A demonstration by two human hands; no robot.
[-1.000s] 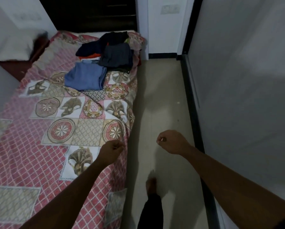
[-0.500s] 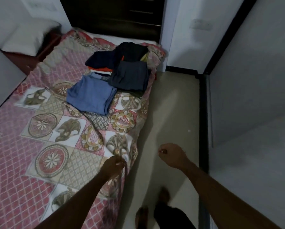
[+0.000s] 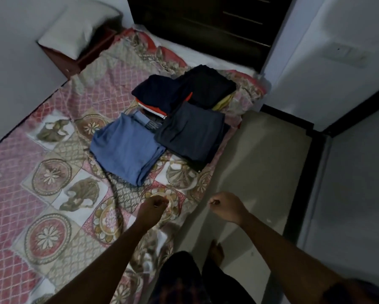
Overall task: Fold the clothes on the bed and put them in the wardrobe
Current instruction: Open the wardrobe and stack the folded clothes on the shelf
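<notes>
A: Fingers first. What are they doing?

B: Both sets clenched. Left hand [image 3: 154, 208] has its fingers [image 3: 162, 202] curled into a loose fist over the near edge of the bed [image 3: 41, 194]. Right hand [image 3: 227, 207] is the same, out over the floor [image 3: 256, 172]. No cloth in either. There's a tiny glint in each fist, too small to tell what.

A: Why held like that?

B: Prob. just walking arms, swung fwd, since nothing's within reach yet.

A: And the clothes?

B: All on the bed, far end, toward the floor-side edge. Blue piece [image 3: 127, 150] is nearest and looks folded. Dark grey piece [image 3: 190, 132] lies just beside it on the right, touching it. Navy-black heap [image 3: 184, 88] sits behind both, w/ an orange layer [image 3: 156, 109] peeking out underneath. They're prob. grouped at that edge so they're easy to grab from the aisle.

A: Wardrobe?

B: Can't say — the dark wood panel [image 3: 206, 23] past the head of the bed could be it, or just a headboard.

A: Vs. a sec ago?

B: The pile shows nearer and lower in view, so the person has walked up alongside the bed. Fists are the same and the clothes haven't moved. My guess is they're approaching for the next pick-up.
</notes>
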